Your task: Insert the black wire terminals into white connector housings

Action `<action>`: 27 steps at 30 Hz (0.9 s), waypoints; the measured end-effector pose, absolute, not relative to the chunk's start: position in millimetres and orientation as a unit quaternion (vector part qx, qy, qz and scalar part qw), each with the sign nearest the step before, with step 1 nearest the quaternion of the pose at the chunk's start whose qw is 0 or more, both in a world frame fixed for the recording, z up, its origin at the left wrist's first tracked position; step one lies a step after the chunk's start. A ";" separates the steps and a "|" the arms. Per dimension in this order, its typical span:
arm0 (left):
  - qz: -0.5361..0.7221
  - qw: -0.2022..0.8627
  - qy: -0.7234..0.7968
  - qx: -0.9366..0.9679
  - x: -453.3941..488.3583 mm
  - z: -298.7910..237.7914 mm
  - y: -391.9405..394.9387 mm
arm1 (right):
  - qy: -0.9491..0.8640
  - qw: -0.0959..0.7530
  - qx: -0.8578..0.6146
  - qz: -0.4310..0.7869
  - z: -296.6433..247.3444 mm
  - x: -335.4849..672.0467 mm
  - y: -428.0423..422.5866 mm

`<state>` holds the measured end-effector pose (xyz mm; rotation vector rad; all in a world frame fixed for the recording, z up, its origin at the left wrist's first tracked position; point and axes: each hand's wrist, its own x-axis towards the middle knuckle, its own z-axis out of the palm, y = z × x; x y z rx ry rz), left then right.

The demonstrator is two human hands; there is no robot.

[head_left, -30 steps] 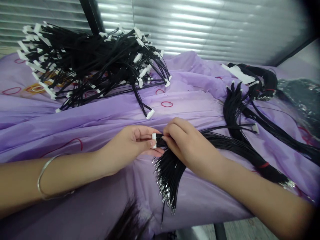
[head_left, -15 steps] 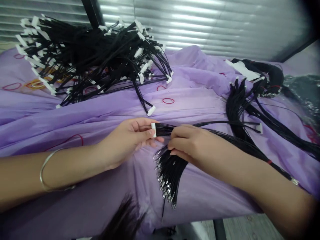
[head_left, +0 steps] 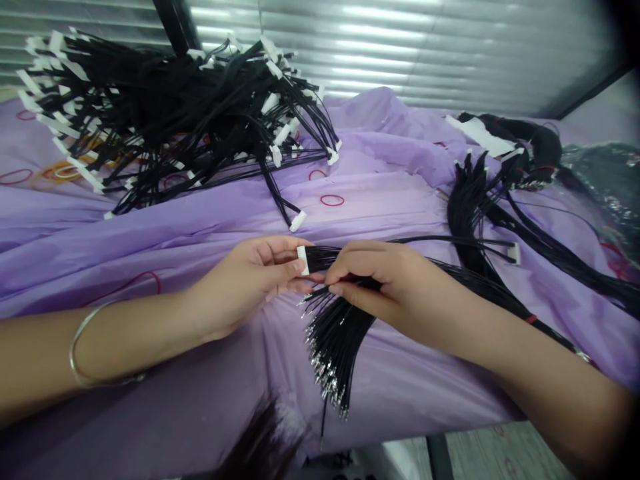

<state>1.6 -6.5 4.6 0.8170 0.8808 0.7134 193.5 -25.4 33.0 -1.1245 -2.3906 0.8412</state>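
My left hand (head_left: pixel 247 283) pinches a small white connector (head_left: pixel 303 260) with short black wires coming out of its right side. My right hand (head_left: pixel 383 283) is closed just right of it, fingers pinched on a black wire from the loose bundle of black wires (head_left: pixel 333 347) that fans out below both hands, its metal-tipped ends pointing toward me. A thin metal bangle (head_left: pixel 80 347) is on my left wrist. Everything lies on a purple cloth (head_left: pixel 150 247).
A big pile of finished black harnesses with white connectors (head_left: pixel 165 120) lies at the back left. More black wire bundles (head_left: pixel 480 193) lie at the right, one bound by a red band. Red rubber bands (head_left: pixel 333 200) dot the cloth. Ribbed metal shutters stand behind; the table edge is near me.
My right hand has slid left along the wires and pinched in close to the connector. The view has shifted slightly; my left hand keeps its hold.
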 end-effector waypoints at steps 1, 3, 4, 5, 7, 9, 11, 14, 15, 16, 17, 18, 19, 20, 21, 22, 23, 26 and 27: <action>0.328 0.766 0.403 0.379 1.2 4.0 -6.5 | -0.839 0.198 -0.401 0.310 33.0 193.1 -25.2; 0.328 0.764 0.397 0.388 1.0 3.3 -6.5 | -0.819 0.217 -0.414 0.333 32.6 192.2 -25.0; 0.327 0.764 0.395 0.392 1.2 3.2 -6.5 | -0.807 0.224 -0.424 0.345 32.4 191.8 -24.9; 0.325 0.763 0.393 0.396 1.5 3.4 -6.5 | -0.794 0.227 -0.437 0.357 32.1 191.4 -24.7; 0.323 0.763 0.391 0.401 2.3 4.0 -6.4 | -0.770 0.228 -0.463 0.376 31.8 190.8 -24.2; 0.325 0.764 0.386 0.402 2.9 4.5 -6.3 | -0.755 0.225 -0.482 0.383 31.8 190.4 -24.0; 0.327 0.767 0.381 0.401 3.0 4.5 -6.3 | -0.757 0.234 -0.474 0.384 32.3 190.1 -24.1; 0.326 0.767 0.384 0.398 2.3 4.0 -6.5 | -0.758 0.268 -0.442 0.397 33.4 190.1 -24.8; 0.324 0.767 0.383 0.400 1.9 3.7 -6.6 | -0.754 0.275 -0.439 0.404 33.9 190.2 -25.0; 0.323 0.766 0.381 0.404 1.5 3.4 -6.7 | -0.746 0.279 -0.443 0.411 34.3 190.4 -25.3; 0.322 0.766 0.377 0.408 1.0 3.0 -6.8 | -0.739 0.278 -0.451 0.417 34.7 190.6 -25.4; 0.321 0.767 0.373 0.412 0.6 2.8 -6.9 | -0.734 0.276 -0.457 0.421 35.1 190.8 -25.5; 0.320 0.767 0.369 0.415 0.2 2.5 -7.0 | -0.732 0.275 -0.459 0.422 35.6 191.1 -25.5; 0.319 0.767 0.369 0.417 -0.1 2.4 -7.1 | -0.734 0.276 -0.455 0.422 35.9 191.4 -25.3; 0.318 0.766 0.370 0.419 -0.3 2.2 -7.2 | -0.740 0.279 -0.447 0.418 36.3 191.9 -25.0; 0.318 0.765 0.372 0.420 -0.5 2.1 -7.2 | -0.750 0.281 -0.436 0.411 36.7 192.4 -24.5; 0.316 0.764 0.372 0.422 -0.5 1.9 -7.2 | -0.762 0.281 -0.425 0.399 36.9 193.0 -24.1; 0.314 0.761 0.368 0.433 -0.6 1.2 -7.2 | -0.800 0.243 -0.424 0.348 37.2 194.0 -23.6; 0.314 0.761 0.366 0.434 -0.5 0.9 -7.1 | -0.810 0.225 -0.433 0.325 37.0 193.7 -23.8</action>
